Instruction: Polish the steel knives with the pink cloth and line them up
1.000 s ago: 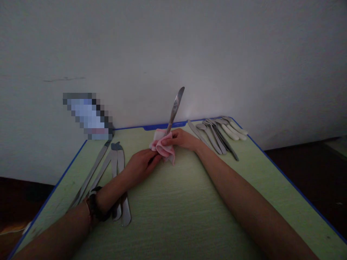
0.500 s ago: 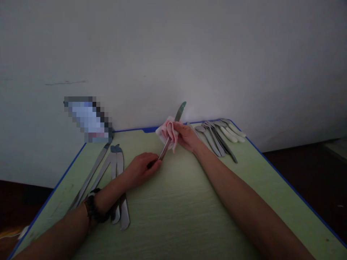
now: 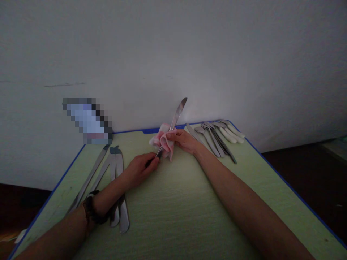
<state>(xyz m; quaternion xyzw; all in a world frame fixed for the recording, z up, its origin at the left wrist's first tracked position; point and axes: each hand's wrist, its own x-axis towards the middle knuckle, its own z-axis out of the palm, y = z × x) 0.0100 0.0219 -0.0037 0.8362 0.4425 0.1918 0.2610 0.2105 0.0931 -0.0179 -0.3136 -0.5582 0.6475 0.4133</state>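
Two hands are in view, the left hand (image 3: 141, 169) and the right hand (image 3: 184, 140), and between them there is one raised knife (image 3: 177, 113) and one pink cloth (image 3: 162, 141). One dark wristband (image 3: 90, 211) sits on the left wrist. To the left lie four more knives (image 3: 116, 169), two long ones and two side by side. On the right is one heap of cutlery (image 3: 214, 139) with at least seven pieces. They overlap too much in the dim light for an exact count, and two of them have white handles (image 3: 233, 131). There is one green table (image 3: 189, 202).
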